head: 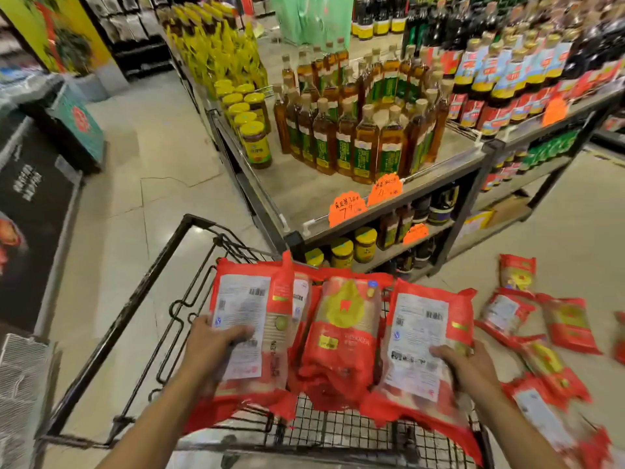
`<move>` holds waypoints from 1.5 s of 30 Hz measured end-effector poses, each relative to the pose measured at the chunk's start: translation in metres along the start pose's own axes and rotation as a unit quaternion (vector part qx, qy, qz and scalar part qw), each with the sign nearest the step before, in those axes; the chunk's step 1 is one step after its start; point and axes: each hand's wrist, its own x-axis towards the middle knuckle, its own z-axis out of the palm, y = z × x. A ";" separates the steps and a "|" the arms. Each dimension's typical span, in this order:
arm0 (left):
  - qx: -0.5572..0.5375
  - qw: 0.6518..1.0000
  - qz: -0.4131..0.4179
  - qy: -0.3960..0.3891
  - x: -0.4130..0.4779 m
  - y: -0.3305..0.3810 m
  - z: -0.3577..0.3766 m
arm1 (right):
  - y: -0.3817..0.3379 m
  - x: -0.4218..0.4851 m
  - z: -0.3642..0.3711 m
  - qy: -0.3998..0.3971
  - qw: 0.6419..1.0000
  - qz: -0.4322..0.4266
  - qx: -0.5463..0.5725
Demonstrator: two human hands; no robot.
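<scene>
My left hand [211, 345] grips a red packet with a white label [250, 319] by its left edge, over the black wire shopping cart [135, 309]. My right hand [468, 365] grips a second red packet [419, 336] the same way, thumb on its label. Between them a third red packet with a yellow emblem [341, 333] lies in the cart's wire basket, with more red packets under it.
Several red packets [561, 319] lie scattered on the floor at the right. A grey shelf unit [338, 194] ahead carries oil bottles [362, 143], yellow-lidded jars [253, 140] and orange price tags. Dark display stands line the left; tiled aisle floor [162, 177] runs between.
</scene>
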 end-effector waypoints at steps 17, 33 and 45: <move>0.213 0.976 0.004 -0.045 0.160 -0.004 0.051 | 0.015 0.065 0.027 0.055 0.975 0.078 -0.202; 0.471 0.773 0.422 -0.055 0.045 0.094 0.001 | -0.144 -0.104 0.141 0.141 0.797 -0.320 -0.492; 0.422 0.571 0.702 -0.045 -0.138 0.133 -0.063 | -0.152 -0.321 0.156 0.326 0.730 -0.327 -0.504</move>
